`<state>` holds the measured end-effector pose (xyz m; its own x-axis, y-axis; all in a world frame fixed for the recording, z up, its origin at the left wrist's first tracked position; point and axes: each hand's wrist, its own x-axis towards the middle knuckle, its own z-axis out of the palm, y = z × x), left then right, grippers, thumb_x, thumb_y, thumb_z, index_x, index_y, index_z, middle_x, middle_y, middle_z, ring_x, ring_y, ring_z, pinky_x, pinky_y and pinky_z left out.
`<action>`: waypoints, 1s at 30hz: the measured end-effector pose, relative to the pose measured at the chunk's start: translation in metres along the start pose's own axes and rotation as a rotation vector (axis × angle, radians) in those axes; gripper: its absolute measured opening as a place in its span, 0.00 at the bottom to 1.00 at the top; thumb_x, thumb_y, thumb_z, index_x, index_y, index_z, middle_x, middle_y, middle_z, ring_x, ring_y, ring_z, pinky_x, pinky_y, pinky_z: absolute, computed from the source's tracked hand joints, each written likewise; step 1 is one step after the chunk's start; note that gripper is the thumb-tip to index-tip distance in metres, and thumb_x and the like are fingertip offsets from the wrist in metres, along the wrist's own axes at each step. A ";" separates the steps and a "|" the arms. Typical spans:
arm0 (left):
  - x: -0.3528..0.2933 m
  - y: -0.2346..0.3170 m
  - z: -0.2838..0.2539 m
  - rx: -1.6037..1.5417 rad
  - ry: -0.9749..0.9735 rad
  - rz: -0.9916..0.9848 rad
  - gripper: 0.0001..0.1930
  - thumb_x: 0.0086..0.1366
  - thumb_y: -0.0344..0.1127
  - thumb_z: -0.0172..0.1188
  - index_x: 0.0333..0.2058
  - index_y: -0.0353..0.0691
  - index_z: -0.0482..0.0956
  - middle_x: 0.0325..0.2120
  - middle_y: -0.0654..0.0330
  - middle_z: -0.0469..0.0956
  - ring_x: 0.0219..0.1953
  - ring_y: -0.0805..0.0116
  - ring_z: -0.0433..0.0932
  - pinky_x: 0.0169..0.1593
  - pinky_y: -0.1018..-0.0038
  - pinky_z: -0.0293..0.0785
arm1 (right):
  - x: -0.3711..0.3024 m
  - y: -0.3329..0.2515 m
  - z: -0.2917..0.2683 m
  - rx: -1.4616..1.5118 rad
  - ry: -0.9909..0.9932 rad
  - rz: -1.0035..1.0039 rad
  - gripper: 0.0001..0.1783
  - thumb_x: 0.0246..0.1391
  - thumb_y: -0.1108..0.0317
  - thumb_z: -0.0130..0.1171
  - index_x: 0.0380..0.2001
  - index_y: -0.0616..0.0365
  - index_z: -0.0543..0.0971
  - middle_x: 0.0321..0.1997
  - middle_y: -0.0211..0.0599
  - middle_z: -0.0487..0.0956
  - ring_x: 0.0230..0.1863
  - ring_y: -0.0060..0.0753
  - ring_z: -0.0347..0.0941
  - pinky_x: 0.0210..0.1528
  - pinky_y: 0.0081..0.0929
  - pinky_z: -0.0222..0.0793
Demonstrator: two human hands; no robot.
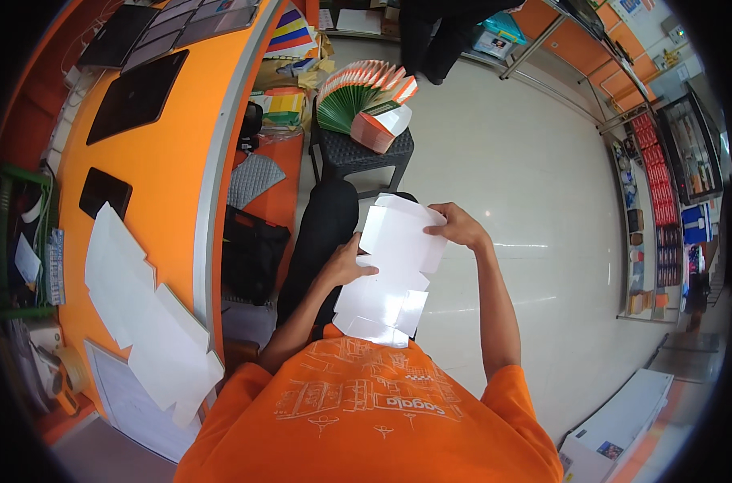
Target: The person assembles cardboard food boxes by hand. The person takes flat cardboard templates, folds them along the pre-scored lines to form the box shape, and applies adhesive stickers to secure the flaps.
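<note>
White card sheet (394, 253), die-cut with tabs and notches, is held over the lap in front of the orange shirt (366, 410), near end toward the belly, far end out past the knees. Both hands on it, apart from each other: left hand (351, 264) pinches the left edge about midway, thumb on the top face, fingers mostly hidden; right hand (458, 225) has the far right corner, thumb on top, how far the fingers wrap under I can't tell. Handling, my read: very light, weight a non-issue; stiff enough to span between two holds, but likely to bend at the creases and flop if held from one end. Bright glare on the near half suggests a smooth coated face, so probably a bit slippery to dry fingertips. Weak spots: narrow tabs and notch corners, which could kink or tear; a hard squeeze mid-panel may leave a dent. Best hold: light thumb-on-top pinch on the wide panel edges, one hand per side, clear of the small flaps. Similar white card pieces (120, 278) lie on the orange bench (169, 121) at left, overlapping, so watch for picking up two
</note>
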<state>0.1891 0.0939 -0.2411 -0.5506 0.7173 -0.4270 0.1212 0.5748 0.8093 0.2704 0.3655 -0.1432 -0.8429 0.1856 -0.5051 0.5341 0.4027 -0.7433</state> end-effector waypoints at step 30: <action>0.043 -0.034 0.037 -0.624 -0.055 0.133 0.17 0.57 0.24 0.64 0.46 0.37 0.76 0.37 0.60 0.81 0.39 0.73 0.78 0.43 0.75 0.74 | -0.074 0.030 0.177 -1.010 0.419 -0.303 0.28 0.55 0.76 0.49 0.61 0.68 0.66 0.73 0.64 0.53 0.74 0.63 0.49 0.72 0.59 0.47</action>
<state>0.1921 0.1200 -0.3018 -0.5190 0.7951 -0.3137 -0.3272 0.1541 0.9323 0.3601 0.2047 -0.2057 -0.9853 0.1668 -0.0371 0.1676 0.9856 -0.0205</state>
